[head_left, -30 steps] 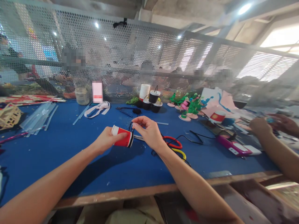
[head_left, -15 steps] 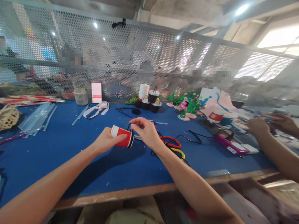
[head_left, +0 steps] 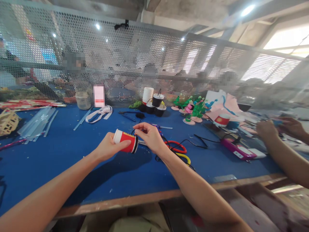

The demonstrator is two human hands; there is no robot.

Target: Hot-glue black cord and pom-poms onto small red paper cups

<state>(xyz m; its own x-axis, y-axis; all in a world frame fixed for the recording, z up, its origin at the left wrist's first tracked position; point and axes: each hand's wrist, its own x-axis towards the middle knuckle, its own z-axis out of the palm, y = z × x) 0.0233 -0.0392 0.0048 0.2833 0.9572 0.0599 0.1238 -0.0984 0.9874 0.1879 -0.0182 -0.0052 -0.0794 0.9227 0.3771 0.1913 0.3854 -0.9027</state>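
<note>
— Where is the red paper cup [head_left: 125,140]?
— Lifted above the middle of the blue worktop [head_left: 60,154], lying sideways, its black-rimmed mouth pointing right.
— Who has it?
— The left hand [head_left: 107,148] is wrapped closed around its base end. The right hand [head_left: 149,137], at the mouth, pinches a thin black cord [head_left: 133,131] with fingertips closed.
— Nearby?
— Red and yellow scissors [head_left: 180,151] just right, toward the near edge.

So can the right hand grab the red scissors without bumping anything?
Probably yes. The right hand is pinching a black cord at the red cup, and the red scissors lie just beside its wrist on the blue table. Only loose black cord lies around them, but the fingers are busy.
</note>
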